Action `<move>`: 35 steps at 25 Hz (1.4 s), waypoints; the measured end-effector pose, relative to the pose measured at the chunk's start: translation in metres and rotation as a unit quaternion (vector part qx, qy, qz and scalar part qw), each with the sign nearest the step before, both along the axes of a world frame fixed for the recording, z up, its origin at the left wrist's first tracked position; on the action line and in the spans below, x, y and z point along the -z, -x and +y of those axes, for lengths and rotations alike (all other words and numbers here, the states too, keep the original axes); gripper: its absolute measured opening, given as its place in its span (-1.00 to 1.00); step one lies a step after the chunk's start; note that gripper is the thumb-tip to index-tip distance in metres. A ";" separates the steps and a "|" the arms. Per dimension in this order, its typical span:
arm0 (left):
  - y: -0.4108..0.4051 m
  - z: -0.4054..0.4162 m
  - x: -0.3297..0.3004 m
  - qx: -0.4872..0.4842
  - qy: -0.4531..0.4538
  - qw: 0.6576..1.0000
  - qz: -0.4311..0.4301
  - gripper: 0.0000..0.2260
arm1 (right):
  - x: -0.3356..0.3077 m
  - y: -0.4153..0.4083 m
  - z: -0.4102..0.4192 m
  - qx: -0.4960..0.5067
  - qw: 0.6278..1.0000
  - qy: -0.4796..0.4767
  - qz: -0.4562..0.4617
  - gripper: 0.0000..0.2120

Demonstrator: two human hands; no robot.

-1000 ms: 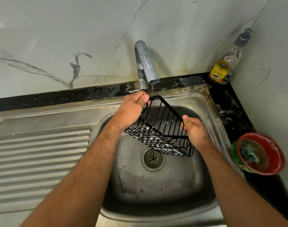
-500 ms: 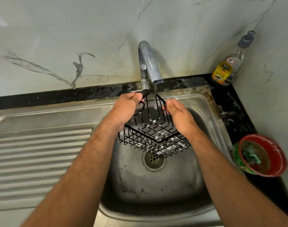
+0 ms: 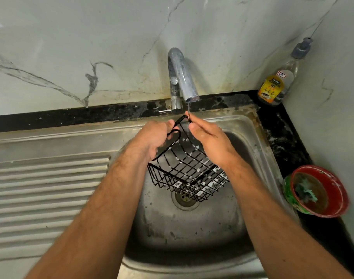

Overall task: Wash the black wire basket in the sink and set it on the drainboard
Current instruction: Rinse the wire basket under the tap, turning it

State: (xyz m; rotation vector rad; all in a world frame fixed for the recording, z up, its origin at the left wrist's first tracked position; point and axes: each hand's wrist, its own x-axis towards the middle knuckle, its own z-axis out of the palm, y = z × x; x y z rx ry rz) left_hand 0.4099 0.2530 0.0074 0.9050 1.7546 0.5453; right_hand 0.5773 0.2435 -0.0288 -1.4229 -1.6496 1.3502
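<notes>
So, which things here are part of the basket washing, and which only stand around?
Part of the job:
- black wire basket, held over the sink
- left hand, gripping its rim
- right hand, fingers on the wires
- tap, thin stream running
- drainboard

Standing around:
- dishwash gel bottle
- red bowl

Rear wall [image 3: 91, 37]: pale marble-look panels with grey veining, staining near the base behind the chrome tap [image 3: 182, 77]. Side wall [image 3: 337, 97], right of the hands: same pale finish, meeting the rear wall at a corner. Black speckled stone counter [image 3: 283, 133]: runs along the wall base beyond the hands and down the right side. On it, a dishwash gel bottle [image 3: 278, 81] in the far corner; a red bowl [image 3: 321, 190] nearer, right. Lighting: soft, even.
</notes>
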 end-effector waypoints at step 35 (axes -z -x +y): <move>0.030 0.007 0.029 -0.214 -0.080 0.960 -0.164 -0.71 | 0.031 0.006 0.045 0.205 0.951 0.095 0.210 -0.84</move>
